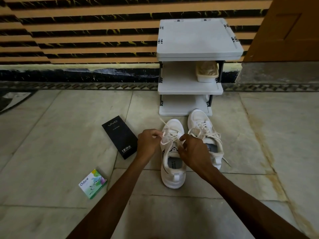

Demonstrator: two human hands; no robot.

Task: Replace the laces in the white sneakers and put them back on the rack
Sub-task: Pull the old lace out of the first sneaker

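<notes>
Two white sneakers stand side by side on the floor in front of a white rack. The left sneaker sits between my hands, toe pointing at the rack. My left hand pinches a strand of its white lace at the left of the eyelets. My right hand hovers over the tongue, fingers curled on the lace at the right side. One loose lace end trails toward the rack. The right sneaker is laced, with its loose ends hanging over its sides.
A black phone box lies left of the sneakers, and a small green and white box lies nearer to me. The rack's middle shelf holds a cream tub. A striped wall stands behind and a wooden door at the right.
</notes>
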